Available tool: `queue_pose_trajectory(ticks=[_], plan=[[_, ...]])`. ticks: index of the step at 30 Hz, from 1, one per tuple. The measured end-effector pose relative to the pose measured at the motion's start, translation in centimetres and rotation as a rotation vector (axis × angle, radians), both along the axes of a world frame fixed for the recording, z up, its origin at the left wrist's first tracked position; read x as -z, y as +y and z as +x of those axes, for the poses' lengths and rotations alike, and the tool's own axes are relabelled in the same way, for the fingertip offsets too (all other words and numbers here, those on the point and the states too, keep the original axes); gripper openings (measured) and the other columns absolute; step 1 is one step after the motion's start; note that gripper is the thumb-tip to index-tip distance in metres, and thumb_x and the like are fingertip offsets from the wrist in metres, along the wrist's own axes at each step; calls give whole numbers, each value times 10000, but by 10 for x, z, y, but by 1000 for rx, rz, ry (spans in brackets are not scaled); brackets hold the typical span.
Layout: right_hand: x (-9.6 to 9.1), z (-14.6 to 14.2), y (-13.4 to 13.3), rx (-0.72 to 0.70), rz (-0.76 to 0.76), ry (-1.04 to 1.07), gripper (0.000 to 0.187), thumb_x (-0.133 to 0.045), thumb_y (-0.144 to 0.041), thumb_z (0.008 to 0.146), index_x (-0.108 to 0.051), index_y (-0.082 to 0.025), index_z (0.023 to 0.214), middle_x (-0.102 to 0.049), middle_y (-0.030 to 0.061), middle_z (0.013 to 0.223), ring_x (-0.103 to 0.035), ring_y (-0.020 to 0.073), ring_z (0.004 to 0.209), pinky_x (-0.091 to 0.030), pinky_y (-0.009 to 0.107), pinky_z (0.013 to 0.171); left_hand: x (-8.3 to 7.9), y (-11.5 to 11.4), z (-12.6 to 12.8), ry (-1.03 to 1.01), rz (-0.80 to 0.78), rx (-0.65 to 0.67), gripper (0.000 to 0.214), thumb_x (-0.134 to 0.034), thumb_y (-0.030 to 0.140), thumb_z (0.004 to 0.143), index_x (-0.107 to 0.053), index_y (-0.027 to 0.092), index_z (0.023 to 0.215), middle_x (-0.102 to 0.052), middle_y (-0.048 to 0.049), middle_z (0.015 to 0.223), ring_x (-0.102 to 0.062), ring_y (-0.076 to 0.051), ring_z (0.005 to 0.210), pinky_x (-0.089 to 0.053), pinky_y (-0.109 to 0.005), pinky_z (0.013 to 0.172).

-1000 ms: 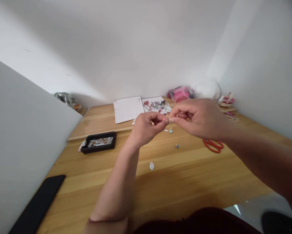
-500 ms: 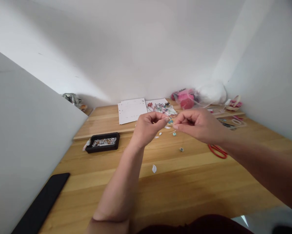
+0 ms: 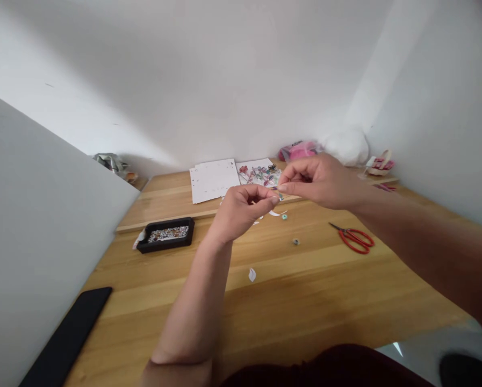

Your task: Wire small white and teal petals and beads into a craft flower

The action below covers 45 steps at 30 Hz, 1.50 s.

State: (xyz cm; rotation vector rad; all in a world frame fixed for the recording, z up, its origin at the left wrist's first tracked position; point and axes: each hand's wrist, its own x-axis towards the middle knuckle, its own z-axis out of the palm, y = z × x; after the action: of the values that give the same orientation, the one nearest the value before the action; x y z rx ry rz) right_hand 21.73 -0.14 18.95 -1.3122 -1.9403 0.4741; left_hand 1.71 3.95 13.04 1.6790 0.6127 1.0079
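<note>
Both hands meet in the air above the far part of the wooden table. My left hand is closed in a pinch, thumb against forefinger; whatever lies between them is too small to name. Just above and to its right, my right hand pinches too, its fingertips almost touching the left ones. What it holds is hidden. Beneath the hands lie white paper cutouts and a small teal spool. A small metallic piece and a white leaf-shaped cutout sit nearer me.
Red-handled scissors lie at the right. A black tray of beads stands at the left. White sheets, wire-like colourful flowers, a pink bundle and a small basket line the back. A black slab lies front left.
My right hand has risen a little, from beside the left fingertips to just above them, uncovering the scissors. The left hand keeps its pinch. The whole view has shifted slightly.
</note>
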Motion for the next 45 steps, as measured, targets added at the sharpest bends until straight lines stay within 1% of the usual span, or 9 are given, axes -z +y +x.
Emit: queue_pose_trajectory(ticks=[4, 7, 10, 16, 27, 31, 37, 41, 45], plan=[[16, 2, 3, -22, -104, 104, 202, -747, -384, 793, -709, -187, 761, -624, 13, 676, -504, 128, 597, -347, 284, 531, 3, 5, 2, -108, -56, -34, 159, -787, 327, 781, -748, 174, 801, -677, -9, 736, -537, -83, 636, -430, -224, 606], [25, -1, -4, -26, -120, 94, 203, -731, -385, 823, -680, -209, 736, -593, 3, 650, -477, 129, 571, -336, 293, 515, 4, 5, 4, -162, -62, -88, 146, -793, 305, 766, -736, 171, 771, -665, -1, 714, -527, -77, 626, -429, -220, 599], [27, -6, -17, 8, -30, 25, 170, -706, -342, 857, -667, -226, 738, -536, -18, 597, -441, 126, 541, -320, 297, 503, 3, 4, 6, -149, -64, -139, 156, -792, 304, 761, -728, 162, 768, -652, -2, 697, -508, -77, 604, -419, -221, 566], [17, -9, -32, 81, 231, -176, 109, -683, -248, 866, -670, -237, 759, -470, -36, 541, -418, 124, 509, -314, 306, 527, 0, 0, 6, -100, -45, -161, 167, -781, 307, 768, -719, 152, 769, -646, -12, 693, -498, -79, 591, -415, -225, 548], [18, -4, -32, 50, 537, -470, 115, -603, -162, 889, -647, -248, 828, -602, 19, 658, -569, 193, 644, -373, 335, 611, 2, 2, 5, -53, -38, -150, 161, -758, 307, 792, -701, 159, 765, -629, -10, 688, -493, -82, 589, -402, -234, 552], [9, -4, -31, 57, 540, -467, 129, -602, -164, 895, -655, -246, 811, -626, 17, 674, -549, 177, 618, -374, 331, 610, -1, 1, 4, 42, -30, -144, 166, -759, 309, 795, -696, 161, 754, -617, -7, 658, -476, -80, 565, -370, -228, 519], [-1, -5, -22, 53, 406, -402, 104, -643, -195, 877, -703, -218, 795, -652, -15, 656, -467, 117, 516, -330, 296, 554, -1, -1, 3, 87, -12, -98, 172, -756, 333, 805, -723, 165, 787, -613, -3, 654, -456, -74, 555, -344, -223, 505], [-4, -6, -20, -33, 380, -429, 114, -631, -177, 870, -709, -213, 796, -658, -16, 659, -492, 120, 547, -334, 288, 564, 0, 1, 4, 71, -40, -105, 171, -766, 327, 787, -718, 164, 766, -612, -2, 652, -458, -76, 558, -343, -226, 510], [5, -8, -22, -72, 416, -456, 148, -601, -174, 887, -686, -228, 778, -666, 4, 682, -564, 161, 637, -357, 314, 612, 1, 4, 4, -12, -73, -102, 160, -768, 312, 778, -713, 162, 764, -635, -4, 689, -489, -78, 596, -380, -229, 558]])
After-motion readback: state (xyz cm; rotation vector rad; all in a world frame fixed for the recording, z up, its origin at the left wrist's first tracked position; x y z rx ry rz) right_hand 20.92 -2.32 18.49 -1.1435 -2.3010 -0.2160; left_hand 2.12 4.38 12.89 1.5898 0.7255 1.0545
